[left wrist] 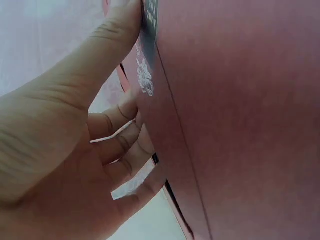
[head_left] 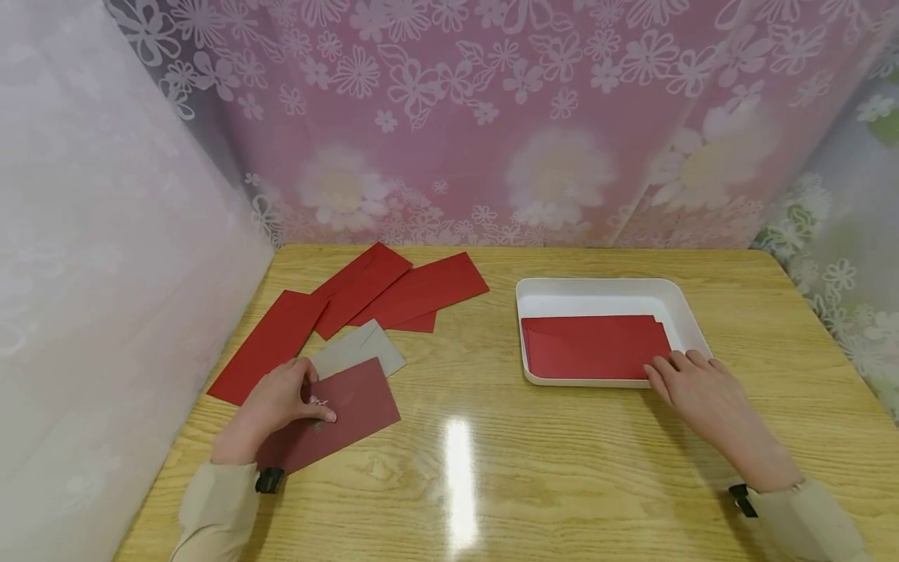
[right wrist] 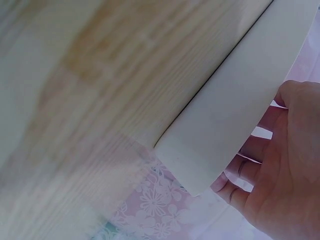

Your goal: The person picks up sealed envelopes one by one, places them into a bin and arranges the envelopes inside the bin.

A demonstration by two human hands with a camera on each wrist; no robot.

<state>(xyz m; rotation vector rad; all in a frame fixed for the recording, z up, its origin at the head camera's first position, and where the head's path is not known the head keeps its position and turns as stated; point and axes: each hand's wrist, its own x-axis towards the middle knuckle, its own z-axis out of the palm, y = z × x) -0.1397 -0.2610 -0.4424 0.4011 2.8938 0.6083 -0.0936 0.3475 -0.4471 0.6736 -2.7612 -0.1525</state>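
Observation:
My left hand (head_left: 277, 398) holds a dusky red envelope (head_left: 365, 406) near its left end, thumb across its face and the other fingers at and behind its edge. The envelope carries a small pale floral print (left wrist: 145, 77) and a grey label (left wrist: 149, 32). A grey-white envelope (head_left: 361, 347) lies partly behind it. My right hand (head_left: 709, 398) is at the near right corner of a white tray (head_left: 597, 286), its fingers reaching over the rim. Those fingertips are partly hidden behind the tray wall (right wrist: 220, 110), so their hold is unclear. Red envelopes (head_left: 597, 347) lie stacked inside the tray.
Several bright red envelopes (head_left: 270, 343) are spread over the back left of the wooden table (head_left: 548, 468), some overlapping. A floral curtain (head_left: 456, 156) hangs behind the table's far edge, and pale cloth (head_left: 126, 257) borders the left side.

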